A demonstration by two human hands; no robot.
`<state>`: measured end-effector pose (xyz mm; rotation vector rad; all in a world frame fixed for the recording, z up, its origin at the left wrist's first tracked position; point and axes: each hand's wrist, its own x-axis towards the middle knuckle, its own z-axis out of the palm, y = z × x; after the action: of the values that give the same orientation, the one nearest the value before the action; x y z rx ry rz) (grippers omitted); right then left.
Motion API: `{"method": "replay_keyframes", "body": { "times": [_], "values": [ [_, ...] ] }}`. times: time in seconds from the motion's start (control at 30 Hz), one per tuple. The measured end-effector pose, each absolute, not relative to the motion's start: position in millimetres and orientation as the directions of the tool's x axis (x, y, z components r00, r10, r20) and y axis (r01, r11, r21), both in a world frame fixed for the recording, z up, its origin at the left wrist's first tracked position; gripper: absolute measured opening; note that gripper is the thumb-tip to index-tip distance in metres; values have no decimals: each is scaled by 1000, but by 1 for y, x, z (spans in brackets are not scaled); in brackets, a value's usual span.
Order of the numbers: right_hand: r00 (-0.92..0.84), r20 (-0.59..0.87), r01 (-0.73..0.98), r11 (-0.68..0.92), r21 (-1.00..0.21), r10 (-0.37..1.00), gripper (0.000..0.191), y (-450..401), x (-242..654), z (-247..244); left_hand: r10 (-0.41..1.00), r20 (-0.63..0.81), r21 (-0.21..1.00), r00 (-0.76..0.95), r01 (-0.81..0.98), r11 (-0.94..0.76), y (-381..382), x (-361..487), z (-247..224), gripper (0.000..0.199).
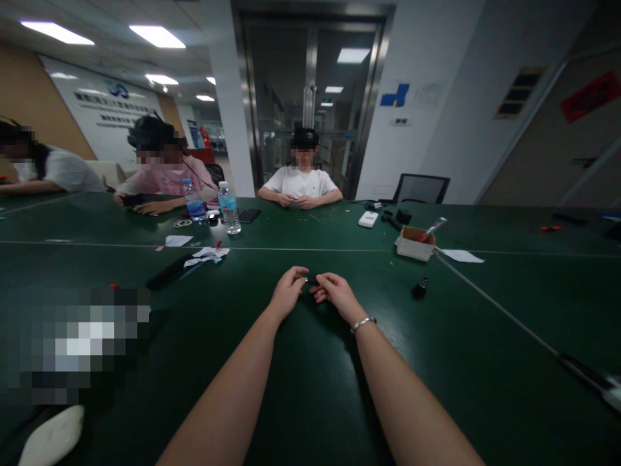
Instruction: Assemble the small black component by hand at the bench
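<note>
A small, slim black object [312, 280] with a pale, shiny left end is between my two hands, just above the green table. My right hand [337, 296] pinches its dark end between thumb and fingers, with a silver bangle round the wrist. At the pale end is my left hand [288, 291], its fingers bent and closed about the tip. The fingers cover much of the object, so its kind does not show. To the right of my hands stands a small black bottle-like item [420, 288].
A small box [415, 244] with a tube-like item sits at the right. Two water bottles [229, 208], crumpled paper [206, 255] and a long black item [169, 272] are at the left. A blurred-out device [82, 343] lies nearer. People sit across the table [310, 362].
</note>
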<state>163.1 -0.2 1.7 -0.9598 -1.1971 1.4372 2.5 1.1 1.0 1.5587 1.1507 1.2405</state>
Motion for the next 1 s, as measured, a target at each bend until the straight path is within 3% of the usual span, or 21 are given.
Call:
{"method": "replay_keyframes", "body": {
  "times": [0.53, 0.77, 1.0],
  "values": [
    [-175, 4, -198, -31, -980, 984, 18, -2, 163, 3, 963, 239, 946, 124, 196, -260, 0, 2, 2, 34],
    [-172, 7, -212, -31, -977, 985, 17, -3, 163, 4, 962, 270, 953, 49, 130, -274, -1, 1, 2, 29],
    [-172, 1, -216, -37, -976, 985, 16, -1, 163, 4, 964, 252, 953, 85, 153, -262, 0, 1, 2, 29]
  ]
}}
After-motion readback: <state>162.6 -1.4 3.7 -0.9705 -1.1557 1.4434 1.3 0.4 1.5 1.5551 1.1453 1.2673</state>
